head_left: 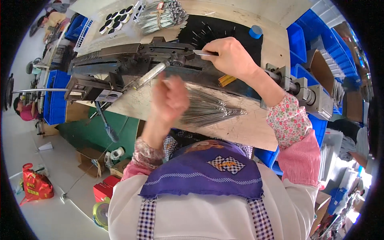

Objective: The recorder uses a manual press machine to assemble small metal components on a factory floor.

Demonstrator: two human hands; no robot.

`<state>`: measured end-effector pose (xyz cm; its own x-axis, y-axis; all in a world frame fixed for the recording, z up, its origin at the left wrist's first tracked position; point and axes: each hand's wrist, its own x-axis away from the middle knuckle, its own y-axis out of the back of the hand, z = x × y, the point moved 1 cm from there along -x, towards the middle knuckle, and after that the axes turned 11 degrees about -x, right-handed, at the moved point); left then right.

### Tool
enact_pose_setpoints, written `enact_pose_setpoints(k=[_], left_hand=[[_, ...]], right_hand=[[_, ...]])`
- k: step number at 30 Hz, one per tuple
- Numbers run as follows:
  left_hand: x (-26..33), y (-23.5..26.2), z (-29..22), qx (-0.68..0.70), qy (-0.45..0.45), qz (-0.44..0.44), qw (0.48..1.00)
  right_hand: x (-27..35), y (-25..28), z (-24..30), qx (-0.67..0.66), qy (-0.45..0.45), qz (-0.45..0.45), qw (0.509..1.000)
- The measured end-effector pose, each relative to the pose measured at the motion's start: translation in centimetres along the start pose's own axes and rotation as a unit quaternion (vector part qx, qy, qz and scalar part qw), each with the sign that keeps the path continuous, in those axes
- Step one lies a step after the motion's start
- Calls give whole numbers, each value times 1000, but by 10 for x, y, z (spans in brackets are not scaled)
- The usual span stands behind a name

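My right hand pinches a flat metal strip at the right end of a dark metal bench fixture. The strip's other end touches or lies close to the fixture's jaw; I cannot tell which. My left hand is smeared by motion, just below a silvery lever handle that slants down-left from the fixture. No contact with the handle is clear. Below the fixture, a fan of thin metal wires lies on the wooden table, to the right of my left hand.
A tied bundle of wires and a tray of black-and-white round pieces stand at the back. A dark mat bears thin rods and a blue cap. A metal shaft mechanism stands right, near blue bins.
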<state>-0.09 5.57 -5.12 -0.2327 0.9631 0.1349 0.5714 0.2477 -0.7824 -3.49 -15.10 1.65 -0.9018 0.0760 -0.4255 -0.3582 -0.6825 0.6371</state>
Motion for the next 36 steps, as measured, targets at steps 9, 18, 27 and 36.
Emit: enact_pose_setpoints(k=[9, 18, 27, 36], left_hand=[[-10, 1, -6, -640, -105, -245, 720], [102, 80, -63, -379, -137, -559, 725], [176, 85, -54, -429, -169, -667, 586], [263, 132, -88, -672, 76, -715, 177]], right_hand=[[-6, 0, 7, 21, -4, 26, 999], [92, -26, 16, 182, -42, 59, 981], [87, -29, -36, 162, -154, 2, 975], [105, -18, -42, 80, -171, -17, 982]])
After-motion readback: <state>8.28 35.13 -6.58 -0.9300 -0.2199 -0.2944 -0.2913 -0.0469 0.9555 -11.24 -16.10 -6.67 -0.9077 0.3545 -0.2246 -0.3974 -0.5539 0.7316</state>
